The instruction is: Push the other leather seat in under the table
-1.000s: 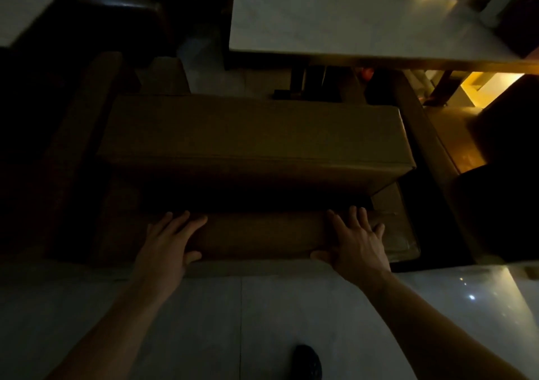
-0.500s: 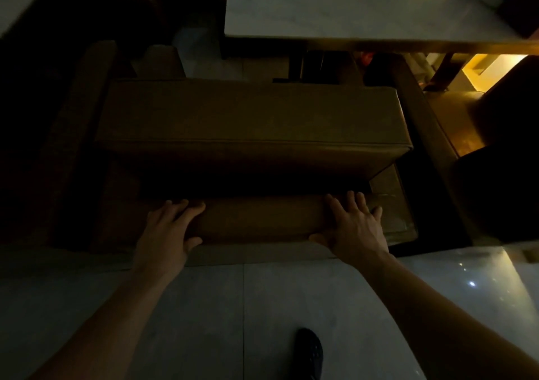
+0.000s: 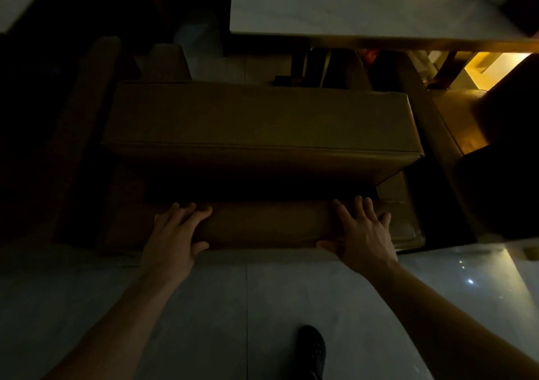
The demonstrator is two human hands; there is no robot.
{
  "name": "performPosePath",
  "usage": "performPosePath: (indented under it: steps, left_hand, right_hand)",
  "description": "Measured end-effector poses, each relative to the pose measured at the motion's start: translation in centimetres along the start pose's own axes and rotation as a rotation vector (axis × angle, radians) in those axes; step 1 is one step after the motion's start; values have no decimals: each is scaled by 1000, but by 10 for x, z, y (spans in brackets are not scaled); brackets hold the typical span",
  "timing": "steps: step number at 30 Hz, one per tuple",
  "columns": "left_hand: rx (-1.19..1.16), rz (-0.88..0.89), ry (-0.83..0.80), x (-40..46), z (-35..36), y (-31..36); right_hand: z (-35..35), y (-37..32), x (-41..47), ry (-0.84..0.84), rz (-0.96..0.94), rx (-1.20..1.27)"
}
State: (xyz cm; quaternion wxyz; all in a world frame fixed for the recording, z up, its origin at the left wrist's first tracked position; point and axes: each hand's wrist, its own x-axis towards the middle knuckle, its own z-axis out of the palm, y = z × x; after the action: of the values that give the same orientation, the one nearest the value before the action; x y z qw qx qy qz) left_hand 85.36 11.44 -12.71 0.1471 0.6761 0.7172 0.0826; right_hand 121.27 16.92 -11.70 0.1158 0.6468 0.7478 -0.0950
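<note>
**Seating the lower cushion**

The left hand (image 3: 172, 235) is laid flat, fingers spread, on the lower cushion (image 3: 262, 223) at the sofa's front edge, below the upper cushion (image 3: 256, 120). The right hand (image 3: 363, 233) is likewise spread, nothing gripped. Pressure should be applied evenly at both ends.

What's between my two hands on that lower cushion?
In the head view, only bare lower cushion lies between the left hand and right hand; both rest flat on its front edge.
</note>
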Motion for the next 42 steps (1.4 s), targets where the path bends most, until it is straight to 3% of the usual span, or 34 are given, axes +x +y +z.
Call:
performPosePath:
  steps: [11,20,25,32,42]
  left_hand:
    - [39,-59,-46,6,-6,9]
    - [104,-198,-308,9,-34,41]
    - [43,-168,-261,-15,-54,49]
    - [0,-227,-173,-52,-112,-12]
    - [20,-188,-17,-103,-217,-175]
  right_hand:
    - [-5,0,2,-62,-12,-19]
    - [-21,-2,-2,-208,15,48]
    - [-53,-9,0,-250,0,130]
    - [-89,-103,-9,-268,-138,183]
    - [-139,-319,-42,-213,-296,150]
